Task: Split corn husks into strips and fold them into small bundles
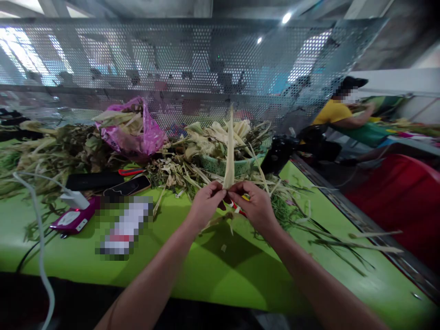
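Observation:
A long pale dried husk strip [230,156] stands upright above the green table, its pointed tip up. At its lower end my left hand [208,201] pinches it between thumb and fingers. My right hand [252,204] grips the same end from the other side, with fingertips close to those of the left. Under the right fingers a red-and-yellow tool [238,207] shows in part; its kind and whether the hand holds it are unclear. Behind the strip, a green basket [220,166] holds a heap of pale husks [215,137].
A pink plastic bag [134,137] of husks and dry plant heaps [62,151] line the back left. A phone [129,185], a red-handled cutter [130,172] and a purple power strip [74,220] lie left. Stalks [357,245] stick out right. A person [338,112] in yellow sits beyond.

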Action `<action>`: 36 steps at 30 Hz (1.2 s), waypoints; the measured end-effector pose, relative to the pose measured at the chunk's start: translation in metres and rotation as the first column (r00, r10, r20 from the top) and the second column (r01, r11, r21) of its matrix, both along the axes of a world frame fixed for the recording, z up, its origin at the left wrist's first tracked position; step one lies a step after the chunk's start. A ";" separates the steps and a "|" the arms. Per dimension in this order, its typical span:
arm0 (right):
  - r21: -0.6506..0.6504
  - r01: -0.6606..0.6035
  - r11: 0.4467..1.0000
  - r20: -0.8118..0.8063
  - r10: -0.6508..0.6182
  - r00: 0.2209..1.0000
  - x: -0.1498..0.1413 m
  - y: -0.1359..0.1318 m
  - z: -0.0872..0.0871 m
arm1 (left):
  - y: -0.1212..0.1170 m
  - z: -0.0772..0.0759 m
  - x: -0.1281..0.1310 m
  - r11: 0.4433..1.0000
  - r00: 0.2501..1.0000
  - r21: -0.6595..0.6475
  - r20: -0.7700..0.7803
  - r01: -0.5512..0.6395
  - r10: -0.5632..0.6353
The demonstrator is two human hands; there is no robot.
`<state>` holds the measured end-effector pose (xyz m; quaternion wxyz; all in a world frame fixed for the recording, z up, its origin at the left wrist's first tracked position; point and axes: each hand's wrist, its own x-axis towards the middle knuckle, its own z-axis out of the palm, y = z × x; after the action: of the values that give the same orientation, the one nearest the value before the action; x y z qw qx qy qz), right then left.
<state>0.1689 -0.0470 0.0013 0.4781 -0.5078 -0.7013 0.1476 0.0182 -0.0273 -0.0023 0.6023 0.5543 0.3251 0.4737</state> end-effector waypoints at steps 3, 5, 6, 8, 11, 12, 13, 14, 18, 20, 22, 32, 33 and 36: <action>-0.086 0.015 0.996 -0.058 -0.020 0.998 -0.001 0.000 0.000 | 0.000 -0.003 0.000 0.995 0.996 0.096 -0.090 -0.005 0.013; -0.132 0.013 0.991 -0.094 -0.025 0.995 0.000 0.000 0.000 | 0.000 -0.004 0.000 0.992 0.992 0.124 -0.123 -0.006 0.021; -0.146 0.004 0.989 -0.105 -0.020 0.994 0.000 0.000 0.001 | 0.000 -0.003 0.000 0.993 0.993 0.115 -0.119 -0.010 0.024; -0.151 -0.028 0.988 -0.117 0.010 0.993 0.000 0.000 0.001 | -0.001 -0.001 0.000 0.998 0.996 0.053 -0.083 -0.023 0.028; -0.089 -0.100 0.991 -0.138 0.087 0.987 0.000 0.001 0.002 | -0.001 0.002 0.000 0.997 0.999 -0.058 -0.008 -0.050 0.050; -0.052 -0.121 0.991 -0.148 0.113 0.983 0.000 0.001 0.003 | -0.001 0.002 0.000 0.995 0.998 -0.081 0.014 -0.059 0.060; -0.012 -0.135 0.991 -0.155 0.132 0.979 0.000 0.001 0.003 | 0.000 0.002 0.000 0.993 0.997 -0.099 0.036 -0.066 0.070; 0.027 -0.142 0.990 -0.150 0.144 0.978 0.000 0.001 0.003 | 0.000 0.001 0.000 0.991 0.995 -0.113 0.057 -0.071 0.077; 0.127 -0.113 0.986 -0.038 0.118 0.992 -0.001 0.001 0.003 | 0.000 -0.003 0.000 0.985 0.989 -0.163 0.130 -0.053 0.075; 0.148 -0.093 0.985 0.002 0.094 0.996 -0.001 0.001 0.003 | 0.000 -0.004 0.000 0.982 0.984 -0.189 0.168 -0.029 0.061; 0.150 -0.082 0.985 0.022 0.080 0.997 -0.001 0.001 0.003 | 0.000 -0.006 0.000 0.978 0.976 -0.208 0.211 0.001 0.044; 0.120 -0.031 0.992 0.083 0.021 0.996 0.000 0.001 0.003 | 0.000 -0.011 0.007 0.974 0.961 -0.222 0.257 -0.046 0.104; 0.112 -0.027 0.993 0.085 0.018 0.996 0.000 0.002 0.002 | 0.000 -0.010 0.007 0.974 0.962 -0.220 0.249 -0.054 0.110; 0.095 -0.011 0.995 0.090 0.003 0.996 0.000 0.002 0.001 | -0.002 -0.008 0.007 0.976 0.968 -0.207 0.220 -0.072 0.118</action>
<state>0.1690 -0.0450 0.0020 0.4693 -0.4880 -0.7301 0.0927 0.0253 -0.0296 -0.0101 0.6645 0.4168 0.3244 0.5286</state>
